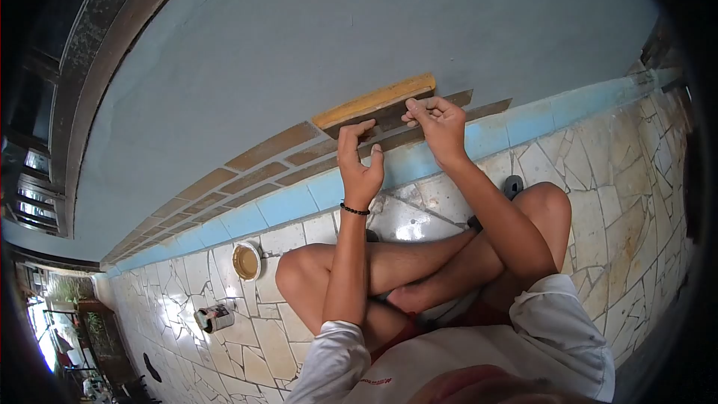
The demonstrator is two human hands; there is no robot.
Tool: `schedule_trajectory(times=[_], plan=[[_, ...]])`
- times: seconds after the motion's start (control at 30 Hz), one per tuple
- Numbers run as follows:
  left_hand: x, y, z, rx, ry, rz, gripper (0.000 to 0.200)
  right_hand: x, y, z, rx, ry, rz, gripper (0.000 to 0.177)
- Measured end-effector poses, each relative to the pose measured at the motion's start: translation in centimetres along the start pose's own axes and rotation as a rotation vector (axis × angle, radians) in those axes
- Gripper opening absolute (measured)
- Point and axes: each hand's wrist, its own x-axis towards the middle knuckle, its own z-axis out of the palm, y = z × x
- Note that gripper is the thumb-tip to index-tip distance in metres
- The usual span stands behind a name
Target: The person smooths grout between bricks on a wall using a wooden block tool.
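The person sits cross-legged on the stone floor (pixel 273 340), with the yellow strip (pixel 378 101) at nearly twelve o'clock, lying along the grey wall (pixel 351 38). The left hand (pixel 361 161) reaches up to the strip's six o'clock side, forearm nearly upright, a bracelet (pixel 354 210) at the wrist. Its grip is spread, thumb well apart from the curved index finger, which sits near the strip's dark lower edge. The right hand (pixel 440 124) comes in at the strip's four o'clock, forearm slanting up from the bent elbow. Its thumb and fingertips draw together; I cannot tell whether they pinch anything. Brown blocks (pixel 273 145) trail toward eight o'clock from the strip. A tub (pixel 247 262) stands at the person's ten o'clock.
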Motion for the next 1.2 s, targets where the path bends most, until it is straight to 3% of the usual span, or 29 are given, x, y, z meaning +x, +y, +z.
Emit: schedule_trajectory(times=[1.2], plan=[[0.1,0.1,0.0,-0.093,-0.013,0.007,0.041,-0.3,0.0,1.0,-0.106,0.064,-0.093,0.015]])
